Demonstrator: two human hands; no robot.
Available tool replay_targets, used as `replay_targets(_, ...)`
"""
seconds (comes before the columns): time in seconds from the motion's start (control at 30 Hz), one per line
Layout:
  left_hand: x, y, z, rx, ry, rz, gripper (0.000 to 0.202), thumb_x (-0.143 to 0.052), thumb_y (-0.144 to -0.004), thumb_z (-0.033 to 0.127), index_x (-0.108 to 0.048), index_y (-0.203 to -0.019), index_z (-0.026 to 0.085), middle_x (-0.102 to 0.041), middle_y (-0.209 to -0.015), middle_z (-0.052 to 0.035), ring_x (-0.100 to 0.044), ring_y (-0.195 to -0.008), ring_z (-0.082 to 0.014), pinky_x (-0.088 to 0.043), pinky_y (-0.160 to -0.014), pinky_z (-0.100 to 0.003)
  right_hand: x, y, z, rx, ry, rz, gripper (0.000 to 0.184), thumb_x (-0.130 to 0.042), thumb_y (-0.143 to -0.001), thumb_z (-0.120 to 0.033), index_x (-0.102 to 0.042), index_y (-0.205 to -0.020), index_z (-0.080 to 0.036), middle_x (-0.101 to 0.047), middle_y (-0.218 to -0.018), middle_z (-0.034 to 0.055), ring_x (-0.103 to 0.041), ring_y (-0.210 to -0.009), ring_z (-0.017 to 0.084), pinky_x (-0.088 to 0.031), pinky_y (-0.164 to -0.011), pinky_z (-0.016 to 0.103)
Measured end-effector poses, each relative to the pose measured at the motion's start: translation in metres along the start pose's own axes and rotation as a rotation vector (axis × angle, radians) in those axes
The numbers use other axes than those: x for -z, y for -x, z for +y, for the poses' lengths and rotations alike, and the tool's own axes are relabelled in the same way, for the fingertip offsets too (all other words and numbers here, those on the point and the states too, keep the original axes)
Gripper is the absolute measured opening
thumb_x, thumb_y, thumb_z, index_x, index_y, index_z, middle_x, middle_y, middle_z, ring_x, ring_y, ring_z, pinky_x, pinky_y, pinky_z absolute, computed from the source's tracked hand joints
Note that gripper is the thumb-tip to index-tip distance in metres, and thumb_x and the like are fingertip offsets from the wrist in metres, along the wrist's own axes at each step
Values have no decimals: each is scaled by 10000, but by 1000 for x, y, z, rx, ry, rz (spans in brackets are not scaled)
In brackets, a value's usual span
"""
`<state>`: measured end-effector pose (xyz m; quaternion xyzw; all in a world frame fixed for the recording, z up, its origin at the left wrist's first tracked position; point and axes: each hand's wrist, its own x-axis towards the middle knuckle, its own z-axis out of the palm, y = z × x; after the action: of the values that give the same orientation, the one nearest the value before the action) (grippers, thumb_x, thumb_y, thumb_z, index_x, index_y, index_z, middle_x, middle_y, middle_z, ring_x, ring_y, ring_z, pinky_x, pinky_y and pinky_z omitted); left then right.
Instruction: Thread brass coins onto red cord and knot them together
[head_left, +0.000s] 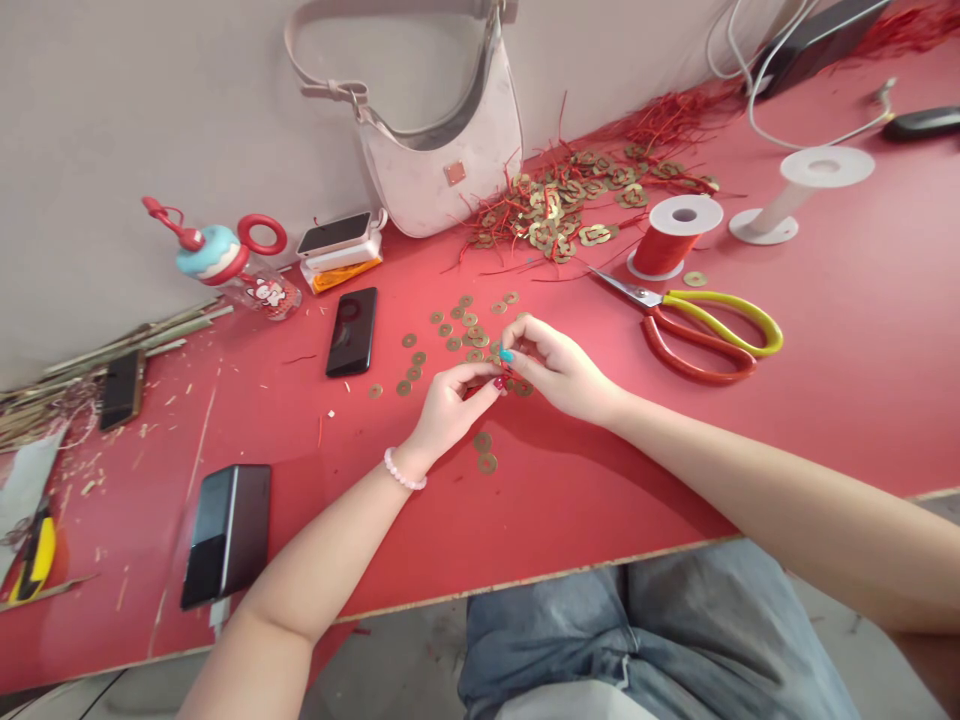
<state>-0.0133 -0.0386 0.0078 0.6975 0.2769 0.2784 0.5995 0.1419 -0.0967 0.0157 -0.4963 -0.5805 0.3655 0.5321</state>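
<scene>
My left hand [455, 408], with a pink bead bracelet [405, 470] at the wrist, pinches thumb and fingertips together. My right hand [559, 372] meets it fingertip to fingertip, also in a pinch. Whatever lies between them is too small and covered to make out. Loose brass coins with centre holes [453, 343] lie under and around the fingers, and two more coins [487, 463] rest nearer the table's front edge. Behind the hands is a heap of coins tied with red cord [559, 215]. Right of it stands a spool of red cord [666, 245].
Scissors with red and yellow handles [705, 330] lie open at the right, near a bare white spool [780, 200]. A phone [352, 332], a folding phone [225, 535] and a drinking cup [259, 285] are on the left. A pale handbag [450, 150] leans on the wall.
</scene>
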Motion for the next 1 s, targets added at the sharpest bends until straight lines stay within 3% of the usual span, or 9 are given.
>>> replay_targets(0.23,-1,1,4,0,-2,-26,159,-619,-762,274,-666,-870,168,-684,-830,-62,-630,-738,-142,-520,-715,-286,-2,0,-5,15,106,-10,52,-439,-832,-182,-428,-781,-181,-489,-748,5,-462,-628,86,-414,-594,250)
replay_targets(0.47,1,0,0,4,87,62,122,-615,-761,276,-634,-826,175,-653,-762,-28,-610,-697,-123,-504,-649,-252,0,2,-8,30,146,-36,92,-458,-820,-205,-384,-875,-199,-529,-730,-4,-493,-612,95,-417,-580,247)
replay_targets(0.57,1,-1,-2,15,114,111,126,-625,-748,284,-620,-815,178,-644,-764,-25,-601,-660,-116,-494,-588,-238,1,3,-6,60,225,-96,155,-467,-784,-161,-388,-909,-207,-561,-699,-16,-508,-615,103,-409,-580,240)
replay_targets(0.8,2,-1,-4,17,76,190,132,-624,-744,292,-611,-798,172,-633,-689,-10,-574,-591,-101,-478,-556,-227,1,3,-4,87,295,-86,219,-447,-719,-87,-420,-903,-204,-567,-668,-30,-515,-602,89,-405,-586,209)
replay_targets(1.0,3,-1,-6,2,68,174,121,-607,-758,276,-613,-810,167,-650,-705,-24,-606,-643,-119,-491,-581,-232,2,2,-7,28,246,-155,227,-430,-726,-84,-440,-923,-196,-567,-664,-33,-501,-581,83,-398,-573,209)
